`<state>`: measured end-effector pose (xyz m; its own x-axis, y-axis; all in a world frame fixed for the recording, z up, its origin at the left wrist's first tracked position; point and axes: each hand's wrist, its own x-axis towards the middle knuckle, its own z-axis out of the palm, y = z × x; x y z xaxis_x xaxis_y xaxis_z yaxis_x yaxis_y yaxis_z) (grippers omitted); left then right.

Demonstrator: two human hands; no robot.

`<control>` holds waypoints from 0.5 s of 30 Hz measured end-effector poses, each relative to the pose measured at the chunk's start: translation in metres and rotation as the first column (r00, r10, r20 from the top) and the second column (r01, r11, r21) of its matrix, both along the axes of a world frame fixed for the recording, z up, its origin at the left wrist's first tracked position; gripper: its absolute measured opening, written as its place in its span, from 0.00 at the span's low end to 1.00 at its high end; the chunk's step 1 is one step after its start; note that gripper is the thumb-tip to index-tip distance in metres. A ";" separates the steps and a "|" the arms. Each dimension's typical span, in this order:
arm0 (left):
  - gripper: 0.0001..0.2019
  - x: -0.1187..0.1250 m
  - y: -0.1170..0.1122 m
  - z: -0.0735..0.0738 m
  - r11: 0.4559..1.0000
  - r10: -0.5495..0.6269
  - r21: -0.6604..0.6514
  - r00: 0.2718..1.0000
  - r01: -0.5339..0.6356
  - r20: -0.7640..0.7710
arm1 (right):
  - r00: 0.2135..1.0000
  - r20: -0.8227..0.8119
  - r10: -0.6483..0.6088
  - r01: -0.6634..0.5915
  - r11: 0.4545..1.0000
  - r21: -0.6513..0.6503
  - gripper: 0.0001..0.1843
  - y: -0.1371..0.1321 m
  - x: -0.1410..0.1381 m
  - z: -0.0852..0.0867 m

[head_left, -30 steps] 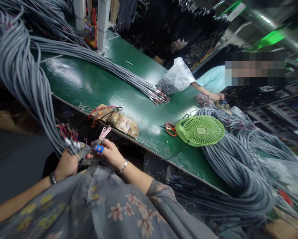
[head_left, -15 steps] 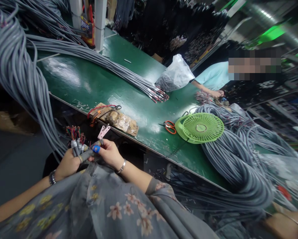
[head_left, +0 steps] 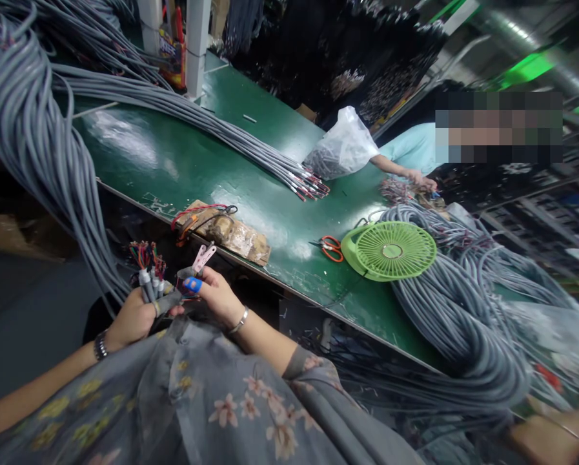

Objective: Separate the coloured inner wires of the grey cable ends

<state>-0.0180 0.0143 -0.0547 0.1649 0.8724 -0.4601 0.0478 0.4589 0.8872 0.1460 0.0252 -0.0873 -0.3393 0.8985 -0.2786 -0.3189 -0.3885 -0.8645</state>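
My left hand is closed around several grey cables, which stand upright in its grip. Their stripped ends fan out into thin coloured wires. A grey cover wraps a digit of this hand. To the right, my right hand is pinched, with blue tape around its thumb. Thin reddish strands show between the hands, but what the right fingertips grip is too small to make out. A pink clip sticks up just beyond the right fingers; whether they touch it I cannot tell.
On the green table lie a taped cardboard piece, orange-handled scissors, a green fan and long grey cable bundles. A plastic bag stands farther back, near a co-worker's hand. Another person's arm shows at lower right.
My right fingertips have drawn slightly away from my left hand, and thin strands now show between them. The pink clip has tilted a little. The co-worker's arm has shifted.
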 end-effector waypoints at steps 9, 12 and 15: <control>0.16 -0.002 -0.003 0.002 0.994 -0.103 0.024 0.995 0.102 0.005 | 0.971 0.004 -0.240 0.240 0.969 -0.065 0.24 0.007 -0.006 -0.008; 0.16 -0.002 -0.005 0.009 0.996 -0.088 -0.027 0.995 0.090 0.054 | 0.906 0.013 -0.423 0.421 0.900 -0.110 0.22 0.014 0.006 -0.009; 0.17 -0.001 -0.003 0.014 0.996 -0.058 -0.062 0.988 0.068 0.145 | 0.928 -0.051 -0.368 0.350 0.913 -0.211 0.21 0.017 0.015 -0.005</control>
